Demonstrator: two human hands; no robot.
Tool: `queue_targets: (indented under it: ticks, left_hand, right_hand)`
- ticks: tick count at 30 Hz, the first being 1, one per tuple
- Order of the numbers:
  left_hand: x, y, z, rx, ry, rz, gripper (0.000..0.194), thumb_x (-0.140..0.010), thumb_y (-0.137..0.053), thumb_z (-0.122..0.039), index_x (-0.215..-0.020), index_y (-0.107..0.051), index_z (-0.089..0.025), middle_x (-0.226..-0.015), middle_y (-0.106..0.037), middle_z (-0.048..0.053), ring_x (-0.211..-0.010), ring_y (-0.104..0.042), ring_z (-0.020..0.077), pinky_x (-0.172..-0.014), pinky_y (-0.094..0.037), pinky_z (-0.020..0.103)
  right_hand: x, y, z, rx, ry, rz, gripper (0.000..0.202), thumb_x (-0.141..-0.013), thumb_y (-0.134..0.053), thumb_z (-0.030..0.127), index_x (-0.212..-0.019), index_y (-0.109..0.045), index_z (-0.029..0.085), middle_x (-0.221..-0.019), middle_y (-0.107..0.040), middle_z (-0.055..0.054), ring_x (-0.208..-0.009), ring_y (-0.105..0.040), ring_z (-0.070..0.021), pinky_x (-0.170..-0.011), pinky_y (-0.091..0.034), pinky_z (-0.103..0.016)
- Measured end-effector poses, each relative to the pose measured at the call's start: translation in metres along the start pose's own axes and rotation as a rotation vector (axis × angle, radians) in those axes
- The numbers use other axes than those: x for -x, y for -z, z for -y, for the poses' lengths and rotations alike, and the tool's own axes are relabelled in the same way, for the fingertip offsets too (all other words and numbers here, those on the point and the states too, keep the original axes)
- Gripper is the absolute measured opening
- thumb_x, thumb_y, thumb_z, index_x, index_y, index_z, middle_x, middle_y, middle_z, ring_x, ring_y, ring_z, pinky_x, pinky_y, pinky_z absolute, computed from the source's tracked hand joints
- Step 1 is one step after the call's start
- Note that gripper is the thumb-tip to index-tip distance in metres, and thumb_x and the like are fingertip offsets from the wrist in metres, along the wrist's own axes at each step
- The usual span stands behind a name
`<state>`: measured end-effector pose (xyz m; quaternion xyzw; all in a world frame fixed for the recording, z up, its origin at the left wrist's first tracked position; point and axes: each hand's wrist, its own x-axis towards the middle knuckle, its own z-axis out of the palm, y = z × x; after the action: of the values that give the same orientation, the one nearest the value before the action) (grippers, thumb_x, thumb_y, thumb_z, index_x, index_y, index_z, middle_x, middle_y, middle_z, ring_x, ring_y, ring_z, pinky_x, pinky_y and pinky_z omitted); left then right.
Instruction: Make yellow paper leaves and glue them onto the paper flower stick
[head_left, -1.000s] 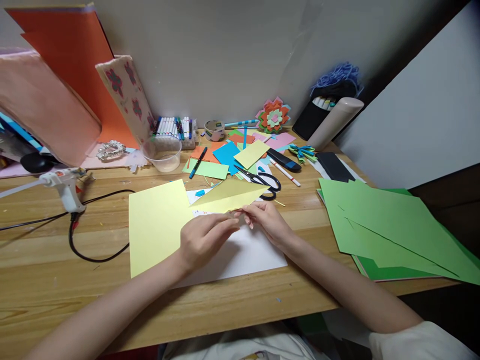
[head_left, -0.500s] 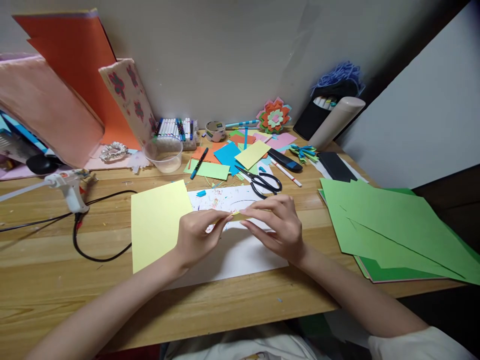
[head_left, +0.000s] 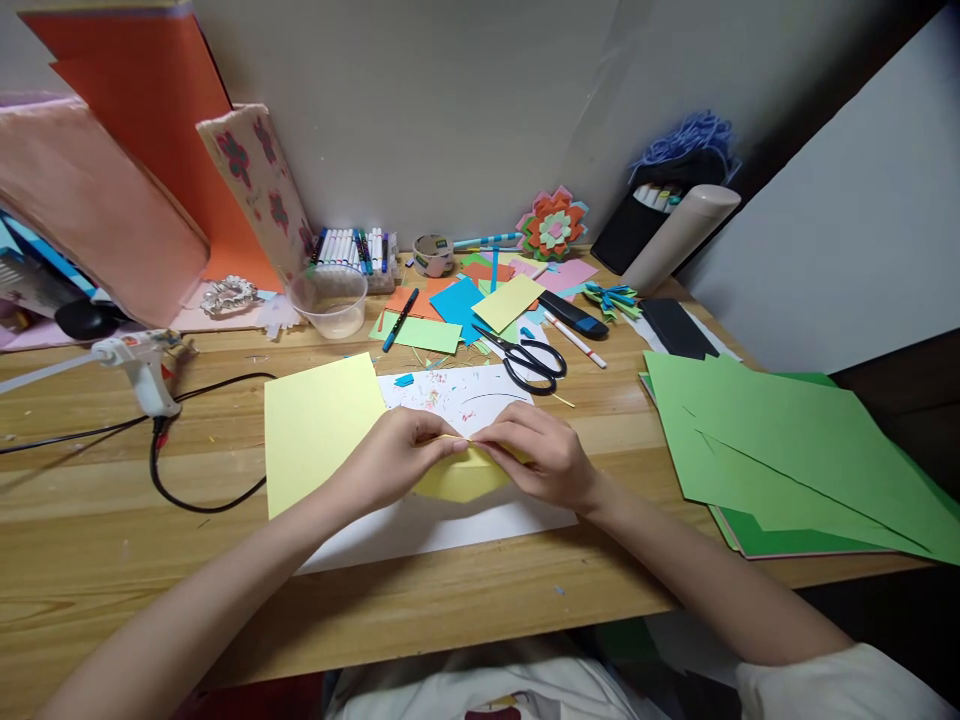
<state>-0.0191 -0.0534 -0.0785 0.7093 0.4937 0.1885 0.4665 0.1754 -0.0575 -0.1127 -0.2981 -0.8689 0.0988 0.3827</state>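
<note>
The left hand (head_left: 401, 455) and right hand (head_left: 541, 455) pinched 1 edge of a yellow paper piece (head_left: 461, 485) between them, above a white sheet (head_left: 450, 528); scissors (head_left: 511, 348) lay beyond the right hand.

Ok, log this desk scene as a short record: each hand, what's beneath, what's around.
Left hand: pinching the yellow piece
Right hand: pinching the same piece
Beneath: white sheet
To the left: yellow sheet, glue gun
Beyond the hands: scissors, paper flower
To the right: green sheets
</note>
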Motion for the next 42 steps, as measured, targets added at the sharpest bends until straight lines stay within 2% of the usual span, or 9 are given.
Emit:
queue_targets:
  ticks: [6,10,14,17,22,26,29,36,42]
  left_hand:
    - [-0.002,0.009,-0.002,0.183,0.123,0.170,0.035,-0.070,-0.059,-0.045,-0.069,-0.066,-0.012,-0.056,-0.056,-0.001,-0.053,-0.042,0.0084,-0.049,-0.029,0.020]
    - [0.000,0.009,-0.004,0.212,0.153,0.143,0.034,-0.069,-0.061,-0.045,-0.066,-0.065,-0.012,-0.052,-0.051,-0.003,-0.050,-0.038,0.0071,-0.046,-0.025,0.020]
    - [0.004,0.007,-0.008,0.222,0.191,0.094,0.031,-0.068,-0.063,-0.042,-0.067,-0.066,-0.012,-0.052,-0.053,-0.002,-0.049,-0.041,0.0072,-0.045,-0.027,0.019]
    - [0.006,0.006,-0.011,0.226,0.203,0.066,0.026,-0.069,-0.063,-0.038,-0.073,-0.068,-0.013,-0.062,-0.063,0.001,-0.056,-0.051,0.0102,-0.048,-0.034,0.019]
    - [0.012,0.001,-0.015,0.069,0.024,-0.068,0.021,-0.075,-0.057,-0.032,-0.074,-0.069,-0.015,-0.073,-0.069,0.004,-0.067,-0.060,0.0147,-0.059,-0.044,0.022]
    - [0.018,-0.005,-0.015,-0.168,-0.133,-0.180,0.018,-0.078,-0.053,-0.027,-0.079,-0.069,-0.018,-0.073,-0.070,0.003,-0.063,-0.062,0.0147,-0.057,-0.044,0.023]
    - [0.021,-0.009,-0.013,-0.292,-0.179,-0.221,0.016,-0.078,-0.053,-0.024,-0.079,-0.069,-0.020,-0.071,-0.070,0.002,-0.060,-0.062,0.0152,-0.054,-0.043,0.023]
    - [0.019,-0.013,-0.012,-0.329,-0.206,-0.263,0.014,-0.078,-0.054,-0.022,-0.077,-0.068,-0.021,-0.071,-0.071,0.000,-0.060,-0.063,0.0152,-0.052,-0.044,0.022]
    - [0.023,-0.011,-0.017,-0.269,-0.341,-0.344,0.012,-0.077,-0.056,-0.019,-0.080,-0.068,-0.020,-0.074,-0.071,0.000,-0.063,-0.064,0.0129,-0.060,-0.049,0.022]
  right_hand:
    - [0.006,-0.006,-0.006,0.191,0.277,-0.087,0.017,-0.079,-0.055,0.008,-0.095,-0.058,0.013,-0.068,-0.064,-0.004,-0.061,-0.055,-0.0127,-0.052,-0.044,-0.024]
    - [0.006,-0.002,-0.007,0.287,0.436,-0.068,0.023,-0.079,-0.055,0.007,-0.102,-0.055,0.009,-0.076,-0.068,-0.007,-0.071,-0.061,-0.0157,-0.059,-0.051,-0.027]
    - [0.004,0.003,-0.006,0.282,0.468,-0.076,0.022,-0.079,-0.053,0.005,-0.100,-0.057,0.005,-0.079,-0.069,-0.010,-0.075,-0.063,-0.0181,-0.062,-0.053,-0.029]
    - [0.005,0.002,-0.006,0.172,0.371,-0.088,0.022,-0.081,-0.052,0.006,-0.101,-0.059,0.008,-0.082,-0.069,-0.010,-0.077,-0.063,-0.0171,-0.063,-0.053,-0.028]
    - [-0.002,0.004,-0.002,-0.301,-0.038,-0.094,0.013,-0.079,-0.058,0.011,-0.088,-0.066,0.016,-0.080,-0.069,-0.007,-0.075,-0.063,-0.0136,-0.066,-0.053,-0.025]
    - [-0.011,0.010,0.003,-0.575,-0.469,0.035,0.009,-0.074,-0.065,0.022,-0.079,-0.070,0.016,-0.077,-0.070,-0.005,-0.072,-0.065,-0.0147,-0.063,-0.052,-0.024]
    - [-0.013,0.012,0.002,-0.709,-0.656,0.143,0.013,-0.071,-0.067,0.027,-0.077,-0.071,0.015,-0.078,-0.070,-0.005,-0.073,-0.065,-0.0156,-0.066,-0.052,-0.024]
    - [-0.013,0.009,0.006,-0.716,-0.737,0.091,0.011,-0.069,-0.069,0.026,-0.074,-0.070,0.016,-0.077,-0.070,-0.004,-0.073,-0.064,-0.0157,-0.069,-0.051,-0.027]
    - [-0.011,0.011,0.019,-0.524,-0.557,-0.092,0.005,-0.073,-0.065,0.020,-0.072,-0.069,0.017,-0.072,-0.068,-0.004,-0.069,-0.063,-0.0146,-0.064,-0.050,-0.026]
